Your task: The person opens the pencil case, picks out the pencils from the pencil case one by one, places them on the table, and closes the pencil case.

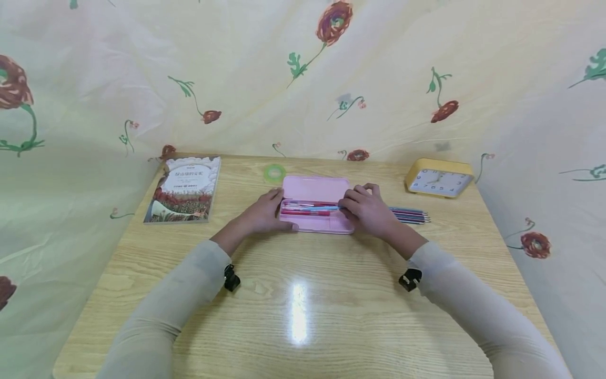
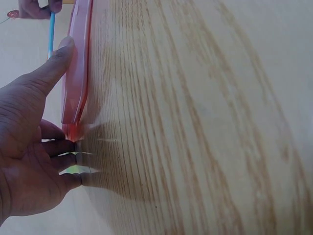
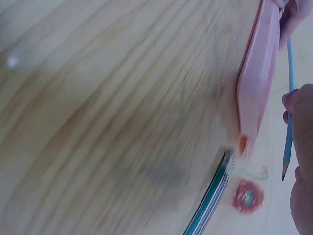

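Note:
A pink pencil case (image 1: 316, 188) lies with its lid folded back on the table. Several pens, some red (image 1: 303, 212), are in its tray. My left hand (image 1: 266, 213) grips the left end of the case, its thumb on the front edge and the fingers round by the back. In my right hand (image 1: 370, 211), above the right end, I pinch a light blue pencil (image 3: 289, 131) between thumb and fingers. The right wrist view shows its dark sharpened tip pointing away from the case. Beside that hand, a bundle of dark striped pencils (image 1: 411, 215) rests on the table.
Behind the case is a roll of green tape (image 1: 274, 173). A book (image 1: 185, 190) lies at the back left, and a yellow clock (image 1: 440, 178) stands at the back right. Flower-patterned cloth (image 1: 265, 79) hangs behind the wooden table (image 1: 350, 310).

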Motion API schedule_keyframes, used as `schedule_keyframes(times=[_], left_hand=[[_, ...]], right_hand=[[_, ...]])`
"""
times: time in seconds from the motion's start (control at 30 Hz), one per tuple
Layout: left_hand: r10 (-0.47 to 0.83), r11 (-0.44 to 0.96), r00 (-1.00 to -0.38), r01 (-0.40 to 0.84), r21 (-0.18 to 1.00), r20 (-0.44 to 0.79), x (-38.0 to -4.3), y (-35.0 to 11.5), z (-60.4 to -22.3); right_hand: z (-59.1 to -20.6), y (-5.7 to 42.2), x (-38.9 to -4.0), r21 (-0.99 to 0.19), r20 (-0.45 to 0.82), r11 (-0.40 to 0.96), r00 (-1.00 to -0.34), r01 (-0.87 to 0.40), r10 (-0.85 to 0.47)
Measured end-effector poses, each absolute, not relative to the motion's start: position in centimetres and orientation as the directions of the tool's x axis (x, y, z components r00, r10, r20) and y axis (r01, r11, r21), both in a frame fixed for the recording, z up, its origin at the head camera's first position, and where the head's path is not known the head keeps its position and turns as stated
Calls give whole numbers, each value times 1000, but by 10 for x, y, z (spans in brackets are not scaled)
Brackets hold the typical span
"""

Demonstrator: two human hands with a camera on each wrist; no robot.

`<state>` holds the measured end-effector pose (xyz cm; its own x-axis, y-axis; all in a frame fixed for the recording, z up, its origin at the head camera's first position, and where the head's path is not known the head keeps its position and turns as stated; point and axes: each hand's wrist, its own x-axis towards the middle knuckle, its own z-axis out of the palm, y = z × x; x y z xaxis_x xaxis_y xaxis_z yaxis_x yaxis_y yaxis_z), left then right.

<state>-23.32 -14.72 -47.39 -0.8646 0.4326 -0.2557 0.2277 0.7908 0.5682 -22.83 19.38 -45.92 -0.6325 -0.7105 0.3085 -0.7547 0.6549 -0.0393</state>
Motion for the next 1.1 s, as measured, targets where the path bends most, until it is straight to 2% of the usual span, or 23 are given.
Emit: schedule_keyframes(times=[0.37,0.63,0.9,1.1], left_hand=[[431,793,-865,228,565,-255,-230,-147,-475],[434,788,-865,230,571,-251,-231,-148,-477],[439,790,-862,237,566,-252,-230,-147,-474],[433,795,-863,228,563,-262,-230,-145,-472]], right_hand=[[-465,255,-221,-99,406,696,-668,-711,-624],[-473,296,-210,-93,450,740,-692,-666,-565],[-481,324,-197,-71,425,782,-728,-619,-537],[-484,334,-193,-34,422,781,-717,-624,-555]])
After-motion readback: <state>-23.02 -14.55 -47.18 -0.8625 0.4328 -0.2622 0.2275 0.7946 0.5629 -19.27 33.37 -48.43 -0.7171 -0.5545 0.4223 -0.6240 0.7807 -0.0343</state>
